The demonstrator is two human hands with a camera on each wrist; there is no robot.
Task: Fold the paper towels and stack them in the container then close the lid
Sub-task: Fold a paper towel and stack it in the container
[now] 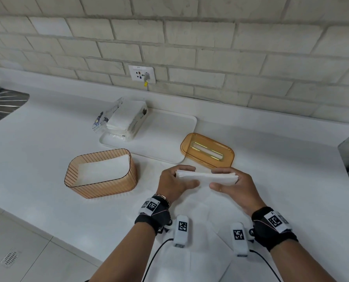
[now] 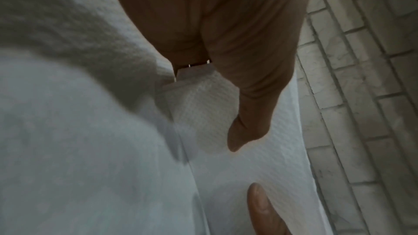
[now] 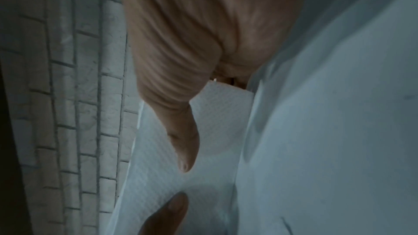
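I see left hand [image 1: 174, 183] and right hand [image 1: 233, 185] each pinching an end of the folded paper towel [image 1: 207, 177], keeping layers aligned for the container [image 1: 100, 174].

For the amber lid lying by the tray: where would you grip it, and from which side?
Grip the amber lid by its long rim edges, coming from above. It lies flat on the counter, clear of the white tray, so both long sides look reachable; the centre slot offers little to hold.
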